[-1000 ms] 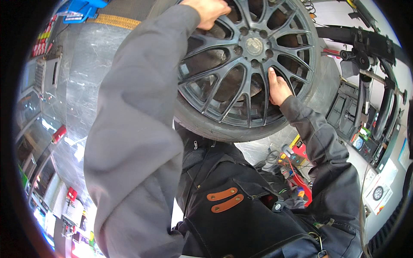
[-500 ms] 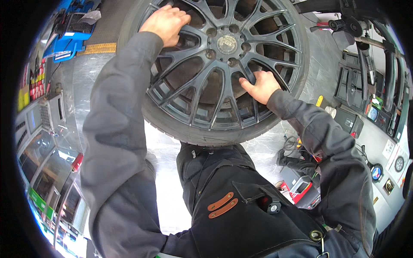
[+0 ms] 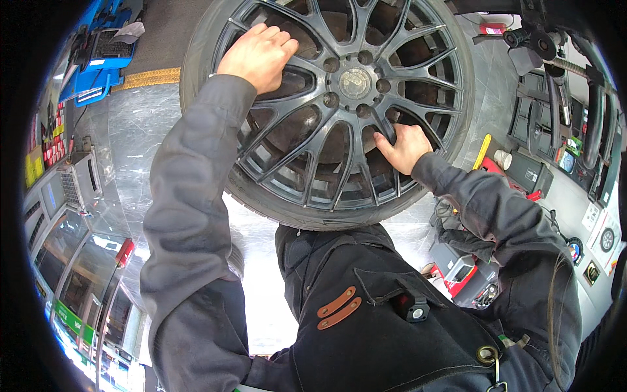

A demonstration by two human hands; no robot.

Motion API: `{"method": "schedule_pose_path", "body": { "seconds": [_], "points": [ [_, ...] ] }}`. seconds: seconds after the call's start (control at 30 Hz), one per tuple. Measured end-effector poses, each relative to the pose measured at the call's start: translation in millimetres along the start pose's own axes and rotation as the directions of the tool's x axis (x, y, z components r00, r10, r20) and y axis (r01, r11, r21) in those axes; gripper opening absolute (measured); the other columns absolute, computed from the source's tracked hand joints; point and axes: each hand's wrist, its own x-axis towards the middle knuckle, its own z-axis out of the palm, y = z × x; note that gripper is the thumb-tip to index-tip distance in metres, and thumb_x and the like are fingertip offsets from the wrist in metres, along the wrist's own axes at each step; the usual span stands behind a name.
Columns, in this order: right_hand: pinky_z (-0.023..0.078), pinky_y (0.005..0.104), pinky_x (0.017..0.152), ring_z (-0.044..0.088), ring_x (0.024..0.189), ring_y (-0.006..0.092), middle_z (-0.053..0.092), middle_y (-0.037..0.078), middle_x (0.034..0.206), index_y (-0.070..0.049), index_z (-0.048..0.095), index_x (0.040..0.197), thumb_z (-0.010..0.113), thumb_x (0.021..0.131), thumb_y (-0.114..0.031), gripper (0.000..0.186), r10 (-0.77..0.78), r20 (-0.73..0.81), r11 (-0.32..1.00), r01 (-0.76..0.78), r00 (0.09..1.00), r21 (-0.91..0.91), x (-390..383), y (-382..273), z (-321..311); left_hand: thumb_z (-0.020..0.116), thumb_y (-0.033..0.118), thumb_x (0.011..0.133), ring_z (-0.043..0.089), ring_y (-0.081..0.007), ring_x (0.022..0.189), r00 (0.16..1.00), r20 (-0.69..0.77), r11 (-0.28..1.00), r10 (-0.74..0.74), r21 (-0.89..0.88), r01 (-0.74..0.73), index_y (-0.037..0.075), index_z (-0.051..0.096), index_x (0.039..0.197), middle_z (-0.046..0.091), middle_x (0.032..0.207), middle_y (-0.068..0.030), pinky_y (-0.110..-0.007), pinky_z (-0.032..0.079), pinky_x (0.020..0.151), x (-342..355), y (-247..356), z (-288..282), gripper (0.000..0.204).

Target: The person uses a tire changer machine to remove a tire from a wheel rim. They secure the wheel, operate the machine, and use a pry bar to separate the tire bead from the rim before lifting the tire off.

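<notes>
Left hand (image 3: 259,57) curled over the upper left of a black multi-spoke wheel (image 3: 354,85), grasping it; right hand (image 3: 406,149) hooked into its lower right, also grasping, thumb showing. Wheel, tyre (image 3: 326,220) fitted, top centre of head view, beyond black apron (image 3: 366,353); grey floor (image 3: 144,144) to left.

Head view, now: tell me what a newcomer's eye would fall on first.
Most likely the big dark wheel filling the upper middle, its spokes fanning out from a round hub. Next, the bare hands on its spokes: the left hand at the wheel's left, the right hand at its lower right. Below, two orange-brown straps stand out against the black workwear.
</notes>
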Motion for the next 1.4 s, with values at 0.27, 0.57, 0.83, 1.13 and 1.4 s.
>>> {"method": "schedule_pose_path", "body": {
  "seconds": [0.27, 0.57, 0.83, 1.13, 1.4],
  "points": [
    [0.056, 0.0508, 0.069, 0.067, 0.07, 0.0444, 0.065, 0.027, 0.068, 0.006, 0.066, 0.076, 0.062, 0.087, -0.051, 0.058, -0.029, -0.042, 1.0, 0.029, 0.999, -0.013, -2, 5, 5, 0.067, 0.001, 0.061, 0.058, -0.0257, 0.091, 1.0, 0.009, 0.997, 0.006, -0.077, -0.006, 0.006, 0.059, 0.087, 0.059, 0.087, -0.0066, -0.037, 0.047, 0.085, 1, 0, 3, 0.027],
    [0.055, 0.0508, 0.065, 0.067, 0.066, 0.0438, 0.063, 0.026, 0.065, 0.004, 0.063, 0.073, 0.062, 0.088, -0.05, 0.057, -0.007, -0.036, 1.0, 0.007, 0.999, 0.017, -6, 1, 3, 0.064, 0.005, 0.07, 0.058, -0.0226, 0.087, 0.999, -0.012, 0.997, 0.038, -0.064, -0.038, 0.008, 0.061, 0.085, 0.058, 0.083, -0.0052, -0.034, 0.046, 0.083, 8, 1, -4, 0.015],
    [0.055, 0.0517, 0.068, 0.066, 0.069, 0.0454, 0.063, 0.028, 0.066, 0.005, 0.066, 0.078, 0.063, 0.086, -0.05, 0.056, 0.009, -0.007, 0.997, -0.008, 1.0, 0.074, -4, 2, 1, 0.065, 0.006, 0.065, 0.058, -0.0243, 0.087, 0.998, 0.032, 0.997, 0.052, -0.06, -0.05, 0.008, 0.061, 0.085, 0.057, 0.083, -0.0063, -0.036, 0.046, 0.083, 11, 1, -7, 0.021],
    [0.056, 0.0461, 0.079, 0.071, 0.092, 0.0336, 0.072, 0.02, 0.099, 0.0, 0.071, 0.102, 0.065, 0.083, -0.055, 0.058, 0.088, -0.184, 0.983, -0.056, 0.979, 0.174, -46, -5, -20, 0.069, 0.008, 0.065, 0.057, -0.0335, 0.108, 0.985, 0.167, 0.991, 0.033, 0.124, -0.054, 0.008, 0.061, 0.108, 0.062, 0.107, -0.013, -0.044, 0.043, 0.095, 14, 3, -4, 0.044],
    [0.047, 0.0466, 0.1, 0.057, 0.118, 0.0335, 0.061, 0.015, 0.121, -0.004, 0.065, 0.109, 0.071, 0.074, -0.018, 0.038, 0.178, -0.812, 0.725, 0.484, 0.556, 0.491, -199, 77, 193, 0.062, 0.006, 0.073, 0.05, -0.0388, 0.122, 0.974, 0.177, 0.989, -0.144, 0.062, 0.135, 0.003, 0.057, 0.127, 0.057, 0.126, -0.0197, -0.047, 0.036, 0.11, 15, 45, -24, 0.055]
  ]
}}
